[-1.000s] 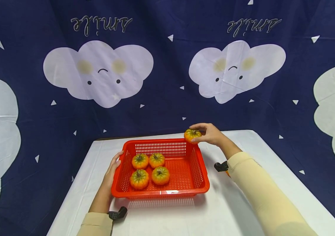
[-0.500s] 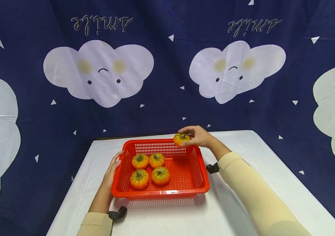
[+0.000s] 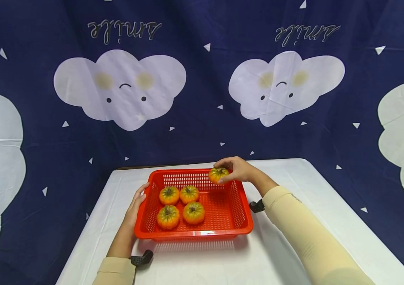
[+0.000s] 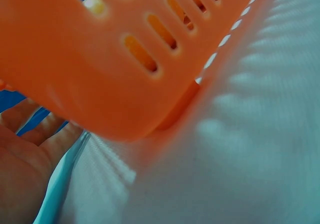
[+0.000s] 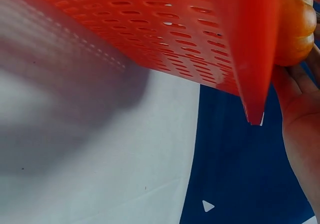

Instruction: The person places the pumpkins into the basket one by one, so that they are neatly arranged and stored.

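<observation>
My right hand (image 3: 239, 169) pinches a small orange-and-green pumpkin (image 3: 217, 175) between thumb and fingers, just inside the back right of a red slotted basket (image 3: 202, 233). In the right wrist view, that same pumpkin (image 5: 295, 29) shows beyond the basket rim (image 5: 252, 59), partly hidden by it. Several similar pumpkins (image 3: 193, 213) sit in the basket's left half, stems up. At the basket's left side rests my left hand (image 3: 135, 208). Its fingers (image 4: 60, 139) look fairly straight against the basket's outer wall (image 4: 100, 94) in the left wrist view.
The basket stands on a table with a white cloth (image 3: 194, 265). Behind it hangs a dark blue curtain (image 3: 202, 91) with white clouds and triangles. Black wrist devices (image 3: 142, 258) show at both cuffs. Bare basket floor (image 3: 219, 209) lies right of the pumpkins inside.
My right hand has carried its pumpkin left from the back right corner, then slightly down inside the rim. An orange object by the right sleeve is now hidden. My left hand stays put.
</observation>
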Tool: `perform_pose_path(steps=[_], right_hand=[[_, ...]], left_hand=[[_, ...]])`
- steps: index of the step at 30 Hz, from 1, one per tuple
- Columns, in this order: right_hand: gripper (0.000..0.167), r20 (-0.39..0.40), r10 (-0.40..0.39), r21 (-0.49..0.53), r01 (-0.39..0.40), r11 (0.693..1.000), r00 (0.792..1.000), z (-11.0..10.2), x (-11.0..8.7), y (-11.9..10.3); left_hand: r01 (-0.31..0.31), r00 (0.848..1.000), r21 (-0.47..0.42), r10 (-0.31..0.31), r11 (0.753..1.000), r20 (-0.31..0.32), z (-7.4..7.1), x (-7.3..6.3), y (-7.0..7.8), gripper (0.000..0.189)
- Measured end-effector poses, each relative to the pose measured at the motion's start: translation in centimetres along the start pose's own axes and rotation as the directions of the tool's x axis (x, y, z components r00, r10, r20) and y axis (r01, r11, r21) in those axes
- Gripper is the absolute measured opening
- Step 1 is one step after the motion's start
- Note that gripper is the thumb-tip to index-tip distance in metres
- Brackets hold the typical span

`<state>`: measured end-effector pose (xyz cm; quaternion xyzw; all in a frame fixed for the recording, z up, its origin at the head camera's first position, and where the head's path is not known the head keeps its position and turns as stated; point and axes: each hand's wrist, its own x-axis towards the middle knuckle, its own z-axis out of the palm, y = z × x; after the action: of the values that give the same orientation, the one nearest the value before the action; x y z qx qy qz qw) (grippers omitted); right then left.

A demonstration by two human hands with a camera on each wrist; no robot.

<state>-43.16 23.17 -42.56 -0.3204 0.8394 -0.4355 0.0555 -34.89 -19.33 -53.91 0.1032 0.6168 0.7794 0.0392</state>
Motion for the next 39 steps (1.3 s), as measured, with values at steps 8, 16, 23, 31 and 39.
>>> perform_pose_path(steps=[8, 16, 23, 31, 39], right_hand=[[0.057, 0.016, 0.008, -0.019, -0.007, 1.0, 1.0, 0.6, -0.5, -0.1], [0.058, 0.09, -0.015, -0.05, 0.019, 0.999, 0.996, 1.8, -0.8, -0.2], [0.059, 0.146, 0.01, -0.217, 0.022, 0.976, 0.989, 2.3, -0.7, -0.6], [0.059, 0.144, 0.021, -0.252, 0.016, 0.967, 0.989, 2.7, -0.3, -0.7], [0.059, 0.169, 0.035, -0.317, 0.021, 0.948, 0.985, 2.8, -0.1, -1.0]], left_hand=[[0.029, 1.0, -0.008, -0.029, 1.0, -0.011, 0.2, -0.3, -0.1, 0.052], [0.034, 0.999, -0.008, -0.035, 0.999, -0.014, 0.1, -0.4, -0.1, 0.052], [0.035, 0.999, -0.004, -0.035, 0.999, -0.01, -0.1, -0.3, -0.3, 0.052], [0.027, 1.0, 0.001, -0.027, 1.0, -0.011, -0.1, -0.3, -0.3, 0.052], [0.024, 1.0, 0.003, -0.024, 1.0, -0.01, 0.1, -0.3, 0.0, 0.051]])
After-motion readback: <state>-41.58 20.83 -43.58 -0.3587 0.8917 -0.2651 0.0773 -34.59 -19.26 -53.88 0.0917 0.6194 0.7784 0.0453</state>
